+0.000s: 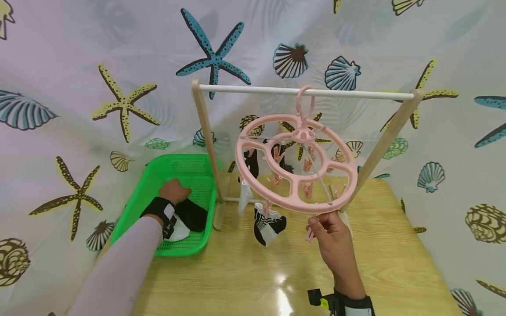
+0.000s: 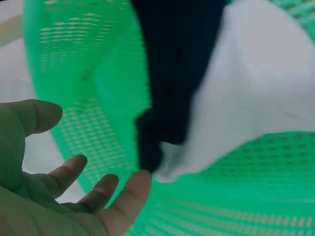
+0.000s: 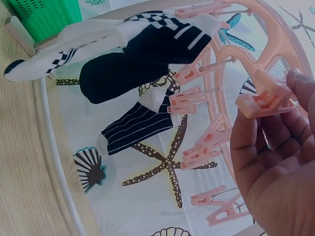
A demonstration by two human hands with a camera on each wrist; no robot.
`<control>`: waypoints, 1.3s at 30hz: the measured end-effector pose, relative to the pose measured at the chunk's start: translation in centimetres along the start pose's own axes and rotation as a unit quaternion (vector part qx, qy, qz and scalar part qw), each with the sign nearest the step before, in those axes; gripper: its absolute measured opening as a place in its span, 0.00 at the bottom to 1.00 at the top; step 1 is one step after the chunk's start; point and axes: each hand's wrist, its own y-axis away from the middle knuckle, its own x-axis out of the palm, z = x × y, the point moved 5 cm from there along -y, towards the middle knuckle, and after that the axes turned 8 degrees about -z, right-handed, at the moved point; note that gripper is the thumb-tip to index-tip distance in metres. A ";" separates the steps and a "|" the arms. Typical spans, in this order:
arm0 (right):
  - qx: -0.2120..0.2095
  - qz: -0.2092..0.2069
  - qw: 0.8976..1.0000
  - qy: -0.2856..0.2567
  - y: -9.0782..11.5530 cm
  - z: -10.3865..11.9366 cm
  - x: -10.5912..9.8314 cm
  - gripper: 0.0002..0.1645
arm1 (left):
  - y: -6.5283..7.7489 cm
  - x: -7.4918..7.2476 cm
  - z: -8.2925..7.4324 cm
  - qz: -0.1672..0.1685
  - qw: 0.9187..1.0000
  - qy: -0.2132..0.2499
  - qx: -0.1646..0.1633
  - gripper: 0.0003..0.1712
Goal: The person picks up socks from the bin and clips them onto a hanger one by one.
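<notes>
My left hand (image 1: 174, 192) is down inside the green basket (image 1: 204, 241), over a black sock (image 1: 192, 215) and a white sock (image 1: 179, 231). Its thumb and fingers are spread apart in the left wrist view, one fingertip right at the black sock's end. My right hand (image 1: 336, 237) pinches a pink clothespin (image 3: 268, 96) under the near rim of a round pink drying hanger (image 1: 294, 204). A black-and-white sock (image 1: 269, 226) and a white sock (image 1: 245, 197) hang from clips on the hanger. A striped sock (image 3: 140, 123) hangs there too.
The hanger hooks over a white rod (image 1: 253, 89) between two wooden posts (image 1: 389, 138) on a wood-grain table (image 1: 245, 276). Several free pink clips (image 3: 184, 103) dangle from the rings. A curtain (image 1: 158, 35) with starfish and shells stands behind.
</notes>
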 end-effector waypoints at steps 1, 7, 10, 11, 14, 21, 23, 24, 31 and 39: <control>-0.002 0.001 1.000 -0.001 0.0 0.0 0.0 0.06 | 0.0 0.3 0.7 0.020 1.000 0.000 -0.012 0.16; -0.019 0.006 1.000 -0.010 0.0 0.2 -0.1 0.05 | 0.4 1.1 2.3 0.064 0.998 0.009 -0.020 0.28; -0.017 0.005 1.000 -0.011 0.0 0.2 -0.3 0.05 | 0.5 1.5 2.2 0.063 0.998 0.018 -0.024 0.32; -0.015 0.005 1.000 -0.010 -0.1 0.2 -0.3 0.05 | 0.4 1.8 2.1 0.061 0.998 0.019 -0.025 0.33; -0.010 0.006 1.000 -0.009 -0.1 0.2 -0.2 0.05 | 0.6 2.3 2.1 0.056 0.998 0.018 -0.034 0.31; 0.002 0.006 1.000 -0.016 0.0 0.2 -0.1 0.06 | 1.6 2.6 2.4 0.068 0.991 -0.035 -0.110 0.39; 0.004 0.007 1.000 -0.018 0.0 0.1 0.0 0.05 | 1.6 2.8 2.7 0.080 0.989 -0.029 -0.119 0.46; 0.004 0.007 1.000 -0.018 0.0 0.1 0.0 0.05 | 1.5 2.9 2.9 0.083 0.989 -0.018 -0.120 0.48; 0.002 0.002 1.000 -0.007 0.0 0.0 0.0 0.03 | 0.7 3.0 2.9 0.033 0.994 0.050 -0.090 0.16; 0.015 0.005 1.000 -0.016 0.1 0.2 0.0 0.06 | 0.8 3.2 1.3 -0.010 0.990 0.122 -0.071 0.21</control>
